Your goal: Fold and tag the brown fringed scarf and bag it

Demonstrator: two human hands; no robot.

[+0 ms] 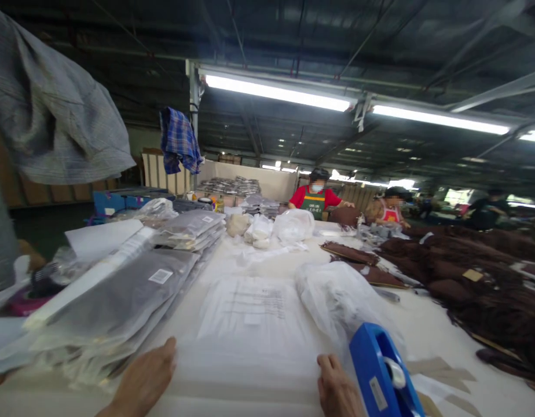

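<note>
My left hand rests palm down on the near left edge of a flat clear plastic bag with printed lines, lying on the white table. At the bag's near right edge my right hand lies with its fingers bent against the plastic. Neither hand grips anything that I can see. A blue tape dispenser stands just right of my right hand. A crumpled clear bag lies behind the dispenser.
Stacks of packed grey garments in clear bags fill the left side. Dark brown garments cover the right side. Two people work at the far end. A grey shirt and a plaid shirt hang overhead.
</note>
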